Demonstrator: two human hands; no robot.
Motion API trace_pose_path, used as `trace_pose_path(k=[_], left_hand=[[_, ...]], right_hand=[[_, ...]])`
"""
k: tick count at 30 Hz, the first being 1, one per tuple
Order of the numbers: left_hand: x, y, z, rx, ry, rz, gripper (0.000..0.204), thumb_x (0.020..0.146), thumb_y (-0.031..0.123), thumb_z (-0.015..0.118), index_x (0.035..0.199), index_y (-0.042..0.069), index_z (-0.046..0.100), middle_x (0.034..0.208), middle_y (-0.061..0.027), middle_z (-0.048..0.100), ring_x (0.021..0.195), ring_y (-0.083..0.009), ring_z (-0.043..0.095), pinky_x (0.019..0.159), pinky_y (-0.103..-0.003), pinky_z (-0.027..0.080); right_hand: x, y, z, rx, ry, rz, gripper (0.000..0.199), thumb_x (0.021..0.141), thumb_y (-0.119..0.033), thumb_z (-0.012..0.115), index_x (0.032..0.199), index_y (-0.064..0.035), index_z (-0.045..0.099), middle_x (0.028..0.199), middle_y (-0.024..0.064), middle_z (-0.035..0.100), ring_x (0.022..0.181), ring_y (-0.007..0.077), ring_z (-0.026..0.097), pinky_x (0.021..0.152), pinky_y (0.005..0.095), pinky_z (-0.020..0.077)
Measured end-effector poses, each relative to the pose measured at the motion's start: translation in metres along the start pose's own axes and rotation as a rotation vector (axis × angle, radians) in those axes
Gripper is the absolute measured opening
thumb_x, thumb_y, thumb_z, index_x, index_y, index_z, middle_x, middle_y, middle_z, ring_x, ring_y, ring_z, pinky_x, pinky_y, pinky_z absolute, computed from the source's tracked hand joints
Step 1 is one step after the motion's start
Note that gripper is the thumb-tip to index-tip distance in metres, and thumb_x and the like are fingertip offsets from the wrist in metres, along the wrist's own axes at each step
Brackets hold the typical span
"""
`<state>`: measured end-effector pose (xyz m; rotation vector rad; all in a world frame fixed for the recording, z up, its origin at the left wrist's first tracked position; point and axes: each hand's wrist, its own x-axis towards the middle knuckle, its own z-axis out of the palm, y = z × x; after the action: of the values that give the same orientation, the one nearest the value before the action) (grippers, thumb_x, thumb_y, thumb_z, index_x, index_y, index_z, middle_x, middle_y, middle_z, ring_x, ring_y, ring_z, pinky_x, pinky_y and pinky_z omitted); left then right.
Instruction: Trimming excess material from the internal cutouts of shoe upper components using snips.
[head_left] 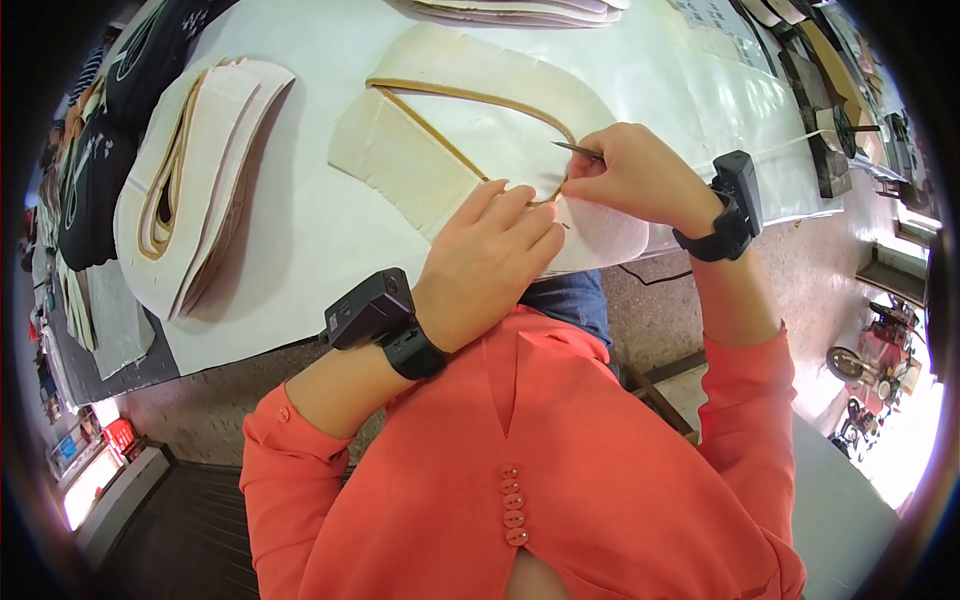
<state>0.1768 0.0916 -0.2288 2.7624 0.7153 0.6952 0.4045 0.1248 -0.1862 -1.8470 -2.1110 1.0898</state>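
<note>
A cream, curved sheet piece [440, 60], which looks like a shoe upper, lies on the white-covered table. Tan trim [450, 90] runs round its pointed opening. My left hand [490, 250] rests on the near part of the piece, fingers stretched out flat, the tips by the trim's near edge. Just right of it my right hand [635, 180] is closed, with thumb and finger pinching at the trim's right-hand curve. A thin, pointed metal tool [580, 151] sticks out leftward from that hand; its other end is hidden in the palm.
A stack of similar cream pieces with tan trim [205, 180] stands on the table at left, beside dark printed fabric items [95, 190]. More pale pieces [520, 10] lie at the far edge. A spool holder [840, 130] sits at the right edge. The table's near edge [270, 350] runs below my hands.
</note>
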Motion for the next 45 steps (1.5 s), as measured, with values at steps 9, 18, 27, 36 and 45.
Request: trace_pose_path(k=[9, 18, 27, 36, 45], left_hand=[[-0.001, 0.004, 0.005, -0.006, 0.034, -0.035, 0.019, 0.083, 0.012, 0.066, 0.101, 0.007, 0.064, 0.125, -0.0061, 0.065, 0.121, -0.0295, 0.058, 0.107, -0.046, 0.046], [-0.008, -0.004, 0.008, -0.096, 0.11, -0.033, 0.026, 0.08, 0.008, 0.071, 0.106, 0.006, 0.069, 0.117, -0.0062, 0.069, 0.113, -0.0295, 0.063, 0.097, -0.044, 0.053], [-0.01, -0.016, -0.005, -0.135, 0.051, 0.03, 0.025, 0.078, 0.008, 0.074, 0.102, 0.006, 0.07, 0.117, -0.0038, 0.07, 0.115, -0.0297, 0.063, 0.097, -0.045, 0.053], [-0.006, -0.017, -0.011, -0.129, 0.012, 0.06, 0.025, 0.077, 0.009, 0.073, 0.102, 0.007, 0.068, 0.119, -0.0037, 0.068, 0.118, -0.029, 0.061, 0.1, -0.045, 0.051], [-0.002, -0.012, -0.009, -0.019, -0.013, 0.068, 0.019, 0.083, 0.012, 0.065, 0.101, 0.009, 0.065, 0.112, -0.003, 0.067, 0.115, -0.0256, 0.061, 0.104, -0.044, 0.049]], right_hand=[[0.003, 0.005, 0.001, 0.095, -0.042, -0.002, 0.022, 0.078, -0.018, 0.075, 0.082, 0.0031, 0.069, 0.064, 0.0055, 0.058, 0.06, 0.0131, 0.052, 0.059, 0.0304, 0.0446], [-0.002, 0.001, -0.004, 0.121, -0.103, -0.039, 0.023, 0.08, -0.019, 0.076, 0.083, 0.003, 0.07, 0.065, 0.0049, 0.06, 0.063, 0.0121, 0.053, 0.061, 0.0293, 0.045], [-0.01, -0.007, -0.003, 0.119, -0.085, 0.013, 0.027, 0.076, -0.022, 0.069, 0.087, 0.002, 0.074, 0.074, 0.0197, 0.068, 0.067, 0.0291, 0.066, 0.067, 0.0365, 0.0522], [-0.011, -0.009, 0.007, 0.208, -0.061, -0.032, 0.019, 0.08, -0.016, 0.072, 0.088, 0.0015, 0.073, 0.064, 0.0039, 0.058, 0.061, 0.0112, 0.051, 0.059, 0.0296, 0.0433], [-0.014, -0.002, 0.009, 0.125, 0.012, 0.048, 0.019, 0.08, -0.017, 0.073, 0.082, 0.0021, 0.069, 0.064, 0.0047, 0.058, 0.061, 0.012, 0.051, 0.06, 0.0301, 0.0443]])
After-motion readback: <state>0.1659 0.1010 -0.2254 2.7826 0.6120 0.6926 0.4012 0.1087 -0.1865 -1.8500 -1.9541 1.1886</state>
